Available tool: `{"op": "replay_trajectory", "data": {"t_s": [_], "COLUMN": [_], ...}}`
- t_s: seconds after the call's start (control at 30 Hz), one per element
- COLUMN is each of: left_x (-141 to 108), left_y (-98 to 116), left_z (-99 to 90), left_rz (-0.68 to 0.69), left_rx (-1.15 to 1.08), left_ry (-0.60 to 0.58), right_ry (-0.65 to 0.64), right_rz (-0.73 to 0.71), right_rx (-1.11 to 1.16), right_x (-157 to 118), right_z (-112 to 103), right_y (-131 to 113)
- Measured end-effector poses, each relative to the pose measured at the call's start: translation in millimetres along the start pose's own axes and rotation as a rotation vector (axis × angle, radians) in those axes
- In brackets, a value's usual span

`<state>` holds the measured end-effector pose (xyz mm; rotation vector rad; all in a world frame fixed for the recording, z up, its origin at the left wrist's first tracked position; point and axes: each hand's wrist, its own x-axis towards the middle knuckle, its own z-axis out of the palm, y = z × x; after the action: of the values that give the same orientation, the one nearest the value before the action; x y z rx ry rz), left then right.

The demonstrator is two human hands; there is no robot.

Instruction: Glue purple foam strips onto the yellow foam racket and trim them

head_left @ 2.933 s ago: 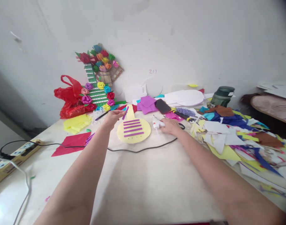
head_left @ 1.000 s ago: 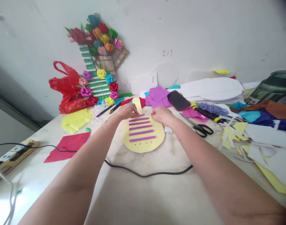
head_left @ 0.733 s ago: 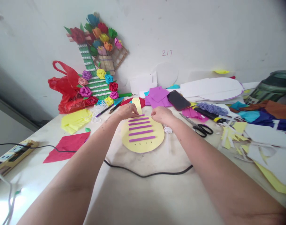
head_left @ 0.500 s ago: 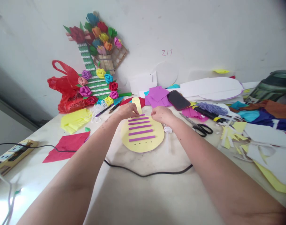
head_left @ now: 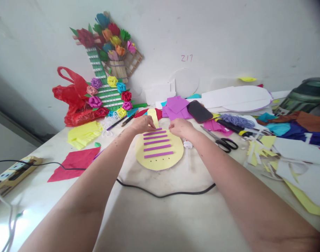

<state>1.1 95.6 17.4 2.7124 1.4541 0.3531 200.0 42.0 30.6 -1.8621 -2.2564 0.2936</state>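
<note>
A yellow rounded cutout point(head_left: 160, 164) with a narrow neck lies on the table, crossed by several purple strips point(head_left: 157, 142) and with a row of small dots near its lower edge. My left hand point(head_left: 144, 124) is at the neck's left side, fingers bent down by the topmost strip; what its fingertips hold, if anything, is hidden. My right hand point(head_left: 180, 127) is curled at the cutout's upper right edge, its fingertips pressed together, their contents too small to make out. Beside my right wrist lies a small white object point(head_left: 187, 144).
Black scissors point(head_left: 226, 144), a phone point(head_left: 200, 111) and purple paper point(head_left: 175, 107) lie to the right and behind. A black cable point(head_left: 162, 196) crosses in front. At left are red paper point(head_left: 73, 162), a power strip point(head_left: 15, 171) and a flower-decorated guitar shape point(head_left: 109, 96).
</note>
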Motion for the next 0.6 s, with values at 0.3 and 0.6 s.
{"op": "replay_trajectory", "data": {"t_s": [0.3,0.6], "left_x": [-1.3,-2.0], "left_y": [0.8,2.3], "left_z": [-0.8,-1.7], "left_rz": [0.008,-0.027], "left_rx": [0.024,0.035], "left_ry": [-0.008,-0.032], "right_ry": [-0.011,-0.011], "right_rz": [0.009,0.002], "right_rx": [0.002,-0.01], "right_x": [-0.7,0.0], "right_z": [-2.0,-0.3], "right_y": [-1.3,-0.8]}}
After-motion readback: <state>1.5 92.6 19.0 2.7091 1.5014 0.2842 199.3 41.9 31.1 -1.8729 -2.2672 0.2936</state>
